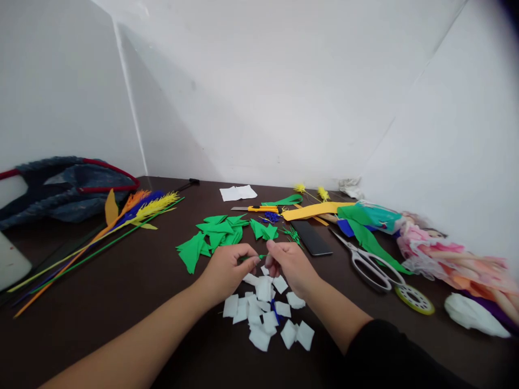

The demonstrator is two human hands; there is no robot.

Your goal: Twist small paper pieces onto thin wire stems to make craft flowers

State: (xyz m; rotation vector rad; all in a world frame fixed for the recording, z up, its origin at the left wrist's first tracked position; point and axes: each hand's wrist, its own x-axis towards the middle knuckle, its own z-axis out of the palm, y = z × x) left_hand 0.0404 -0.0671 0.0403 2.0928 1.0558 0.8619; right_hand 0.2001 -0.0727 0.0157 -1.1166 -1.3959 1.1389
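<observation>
My left hand and my right hand meet above the dark table. Both pinch the ends of a thin green stem held level between their fingertips. Right under the hands lies a heap of several small white paper squares, with a bit of blue showing among them. Just beyond the hands lie several green paper leaf cut-outs.
Long orange, yellow and blue paper stems lie at the left near a dark bag. At the right are a black phone, scissors, a tape roll, a yellow knife and coloured crepe paper.
</observation>
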